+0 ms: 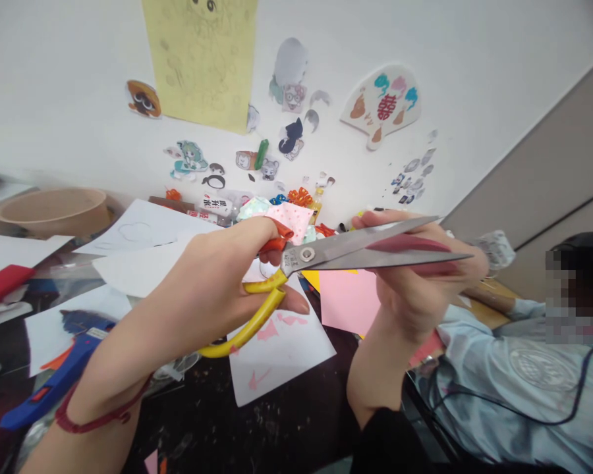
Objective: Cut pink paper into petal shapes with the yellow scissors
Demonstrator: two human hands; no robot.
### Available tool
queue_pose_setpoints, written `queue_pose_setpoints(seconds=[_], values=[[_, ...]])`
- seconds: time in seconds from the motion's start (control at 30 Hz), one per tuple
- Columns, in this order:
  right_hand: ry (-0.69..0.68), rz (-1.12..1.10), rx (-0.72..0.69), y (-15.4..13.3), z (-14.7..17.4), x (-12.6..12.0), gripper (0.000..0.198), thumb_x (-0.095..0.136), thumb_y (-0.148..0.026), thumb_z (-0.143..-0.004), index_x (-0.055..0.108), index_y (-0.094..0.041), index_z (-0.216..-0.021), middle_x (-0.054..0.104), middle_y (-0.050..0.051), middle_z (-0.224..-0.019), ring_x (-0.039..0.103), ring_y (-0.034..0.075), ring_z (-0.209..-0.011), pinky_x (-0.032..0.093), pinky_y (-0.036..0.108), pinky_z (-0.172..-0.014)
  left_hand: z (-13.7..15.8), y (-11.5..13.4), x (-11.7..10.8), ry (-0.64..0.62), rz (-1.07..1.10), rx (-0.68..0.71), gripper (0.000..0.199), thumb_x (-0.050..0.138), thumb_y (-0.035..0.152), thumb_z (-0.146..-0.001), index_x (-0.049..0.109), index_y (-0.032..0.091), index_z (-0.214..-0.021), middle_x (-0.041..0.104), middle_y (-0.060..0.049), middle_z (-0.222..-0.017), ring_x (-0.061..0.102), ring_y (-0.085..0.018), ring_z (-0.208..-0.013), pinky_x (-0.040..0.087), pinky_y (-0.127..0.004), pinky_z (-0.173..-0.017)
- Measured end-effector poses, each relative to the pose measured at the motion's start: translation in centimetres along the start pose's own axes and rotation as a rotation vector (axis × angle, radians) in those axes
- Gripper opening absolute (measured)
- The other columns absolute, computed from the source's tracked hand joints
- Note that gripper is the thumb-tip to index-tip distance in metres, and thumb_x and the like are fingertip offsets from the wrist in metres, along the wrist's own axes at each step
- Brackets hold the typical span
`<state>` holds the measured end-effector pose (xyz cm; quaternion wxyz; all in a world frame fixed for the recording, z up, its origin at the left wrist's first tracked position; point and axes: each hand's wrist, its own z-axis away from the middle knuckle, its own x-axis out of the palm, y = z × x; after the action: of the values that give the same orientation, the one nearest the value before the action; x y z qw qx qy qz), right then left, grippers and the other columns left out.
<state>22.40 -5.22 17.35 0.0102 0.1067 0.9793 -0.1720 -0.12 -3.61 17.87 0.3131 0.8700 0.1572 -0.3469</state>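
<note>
My left hand (217, 273) grips a pair of scissors (306, 254) by its yellow handles. An orange-red piece shows beside the thumb; whether it belongs to the scissors I cannot tell. The blades stand apart and point right, in front of my right hand (420, 283). Its fingers are bent around a dark red piece (405, 243), seen between and behind the blades. What the piece is made of, and whether the blades touch it, I cannot make out. Below the scissors lies white paper (286, 362) with pink scraps on it.
Pink paper (348, 299) lies by my right wrist. A blue glue gun (54, 382) rests at the left, near a beige bowl (54, 209). Bottles and small craft pieces line the wall behind. A person in a light blue jacket (499, 388) sits at the right.
</note>
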Motion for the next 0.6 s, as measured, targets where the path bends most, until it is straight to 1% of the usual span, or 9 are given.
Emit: queue_pose_setpoints(seconds=[0.17, 0.33, 0.4, 0.47, 0.53, 0.6], values=[[-0.006, 0.002, -0.012, -0.4, -0.2, -0.1, 0.016, 0.082, -0.023, -0.076, 0.08, -0.028, -0.09, 0.081, 0.0, -0.094, 0.077, 0.024, -0.084, 0.067, 0.044, -0.078, 0.0, -0.1, 0.0, -0.004, -0.028, -0.008, 0.038, 0.075, 0.045, -0.08, 0.045, 0.021, -0.083, 0.047, 0.005, -0.072, 0.039, -0.012, -0.062, 0.026, -0.026, -0.058], [-0.028, 0.077, 0.049, -0.8, -0.3, -0.1, 0.015, 0.083, -0.022, -0.074, 0.08, -0.029, -0.086, 0.08, 0.001, -0.09, 0.076, 0.027, -0.089, 0.067, 0.047, -0.08, 0.0, -1.1, 0.2, -0.015, -0.06, -0.038, 0.039, 0.074, 0.046, -0.074, 0.047, 0.023, -0.089, 0.053, 0.002, -0.08, 0.043, -0.015, -0.063, 0.031, -0.029, -0.058], [-0.023, 0.083, 0.072, -0.5, -0.3, -0.1, 0.011, 0.082, -0.022, -0.074, 0.079, -0.028, -0.082, 0.079, 0.001, -0.087, 0.076, 0.027, -0.089, 0.066, 0.047, -0.082, 0.1, -1.5, 0.1, -0.041, -0.031, -0.067, 0.04, 0.073, 0.046, -0.072, 0.046, 0.023, -0.093, 0.054, 0.001, -0.084, 0.045, -0.016, -0.065, 0.034, -0.031, -0.059], [0.007, 0.076, 0.086, -0.1, -0.2, 0.0, 0.009, 0.081, -0.02, -0.075, 0.079, -0.028, -0.077, 0.079, 0.0, -0.085, 0.076, 0.025, -0.085, 0.066, 0.045, -0.079, 0.2, -1.9, 0.1, -0.085, 0.03, -0.092, 0.04, 0.07, 0.045, -0.074, 0.046, 0.022, -0.097, 0.056, 0.0, -0.089, 0.048, -0.016, -0.069, 0.036, -0.032, -0.061], [0.045, 0.031, 0.085, 0.5, -0.2, 0.1, 0.011, 0.08, -0.017, -0.076, 0.079, -0.028, -0.076, 0.079, -0.001, -0.085, 0.076, 0.023, -0.082, 0.065, 0.041, -0.075, 0.2, -2.3, 0.2, -0.086, 0.099, -0.084, 0.037, 0.065, 0.043, -0.079, 0.048, 0.021, -0.102, 0.055, 0.001, -0.089, 0.047, -0.014, -0.07, 0.036, -0.031, -0.062], [0.074, -0.024, 0.086, 0.9, -0.2, 0.2, 0.011, 0.08, -0.016, -0.076, 0.08, -0.027, -0.077, 0.08, -0.001, -0.085, 0.076, 0.021, -0.082, 0.065, 0.038, -0.075, -0.1, -2.7, 0.6, 0.005, 0.162, -0.053, 0.03, 0.06, 0.04, -0.085, 0.05, 0.02, -0.105, 0.05, 0.004, -0.082, 0.043, -0.011, -0.066, 0.034, -0.029, -0.059]])
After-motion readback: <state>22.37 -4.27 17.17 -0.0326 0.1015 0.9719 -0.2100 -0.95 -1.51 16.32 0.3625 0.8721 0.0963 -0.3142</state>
